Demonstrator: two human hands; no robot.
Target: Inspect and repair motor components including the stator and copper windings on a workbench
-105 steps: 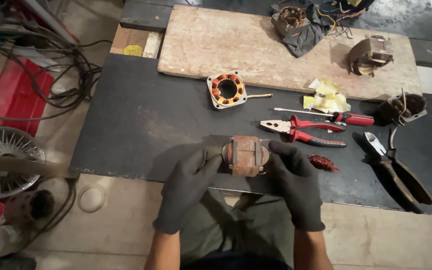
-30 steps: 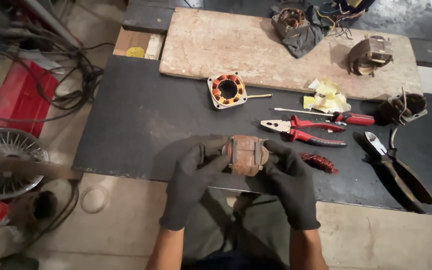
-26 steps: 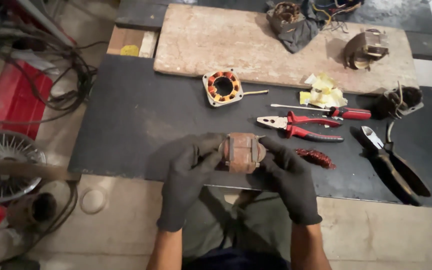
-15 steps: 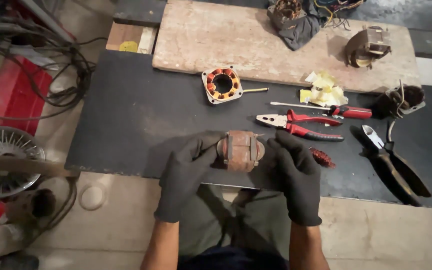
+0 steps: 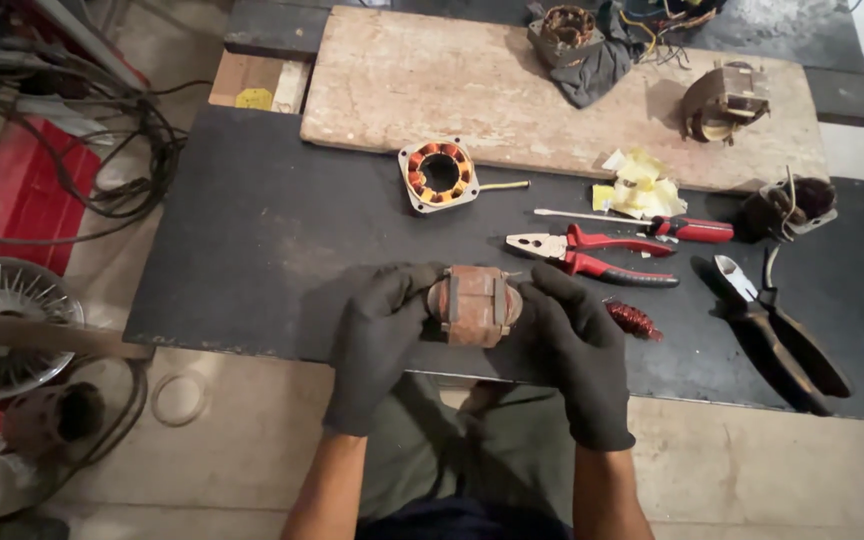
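Note:
Both my hands wear black gloves and grip a rusty brown motor stator (image 5: 474,305) between them, just above the near edge of the black tabletop (image 5: 252,240). My left hand (image 5: 380,335) clasps its left end. My right hand (image 5: 580,350) clasps its right end. The copper windings at both ends are mostly hidden by my fingers.
Red-handled pliers (image 5: 592,255) and a red screwdriver (image 5: 652,226) lie just beyond my right hand, with a small red coil (image 5: 634,320) and black cutters (image 5: 777,335) to the right. A square stator with orange windings (image 5: 439,176) lies near a wooden board (image 5: 552,95). Yellow paper scraps (image 5: 637,185) lie nearby.
The stator stays held in both hands at the same spot; my fingers have shifted slightly around it, and the view has moved a little.

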